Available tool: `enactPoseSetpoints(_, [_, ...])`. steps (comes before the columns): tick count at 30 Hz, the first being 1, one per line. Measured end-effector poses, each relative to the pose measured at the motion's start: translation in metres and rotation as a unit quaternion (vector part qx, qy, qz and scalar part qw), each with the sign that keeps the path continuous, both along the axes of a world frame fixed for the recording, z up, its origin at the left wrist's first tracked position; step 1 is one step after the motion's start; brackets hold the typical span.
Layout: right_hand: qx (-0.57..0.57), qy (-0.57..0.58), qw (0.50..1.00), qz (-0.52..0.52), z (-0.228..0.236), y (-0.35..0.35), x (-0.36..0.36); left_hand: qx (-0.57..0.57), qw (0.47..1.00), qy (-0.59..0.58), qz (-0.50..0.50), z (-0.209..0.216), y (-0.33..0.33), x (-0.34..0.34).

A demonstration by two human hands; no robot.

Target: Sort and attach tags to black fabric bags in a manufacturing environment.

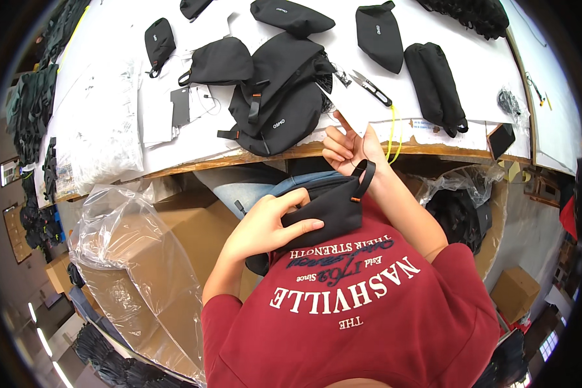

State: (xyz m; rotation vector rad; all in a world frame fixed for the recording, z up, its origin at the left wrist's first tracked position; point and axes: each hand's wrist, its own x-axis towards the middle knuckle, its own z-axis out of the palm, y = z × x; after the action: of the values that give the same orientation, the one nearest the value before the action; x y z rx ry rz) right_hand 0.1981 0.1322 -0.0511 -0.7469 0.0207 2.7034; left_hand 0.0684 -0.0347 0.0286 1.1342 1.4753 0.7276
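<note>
My left hand (pixel 278 216) grips a black fabric pouch (pixel 333 213) over my lap, thumb on the outside and fingertips at its opening. The pouch has a small orange tab and a black loop (pixel 367 178) that stands up in front of my right wrist. My right hand (pixel 352 147) is raised at the table edge, palm up, several fingers curled. A thin, pale pointed strip (pixel 325 95) reaches out past its fingertips; whether it is held I cannot make out. Beyond lie thread snips (pixel 373 88) with a yellow cord (pixel 392 132).
On the white table (pixel 103 64) lie a black backpack (pixel 271 110) and several black pouches (pixel 433 84). Clear plastic bags (pixel 119 123) are heaped on the left. A phone (pixel 501 140) sits at the right edge. Below stand a plastic-covered cardboard box (pixel 168 278) and a black-filled bag (pixel 459 213).
</note>
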Motion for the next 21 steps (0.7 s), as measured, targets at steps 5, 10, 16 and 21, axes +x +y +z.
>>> enactPoseSetpoints(5, [0.077,-0.289,0.953,-0.058,0.024,0.015,-0.008,-0.010,0.998,0.054,-0.004,0.006,0.001,-0.004])
enactPoseSetpoints(10, [0.503,-0.236,0.831,-0.031,0.034,0.040,0.007,0.120,0.967,0.225,-0.007,0.010,0.017,-0.019])
enactPoseSetpoints(16, [0.712,-0.276,0.629,0.143,0.073,0.023,0.003,0.199,0.927,0.316,0.018,0.002,0.032,-0.019])
enactPoseSetpoints(21, [0.804,-0.249,0.449,0.300,0.072,0.021,0.011,0.325,0.883,0.338,-0.007,-0.007,0.035,-0.019])
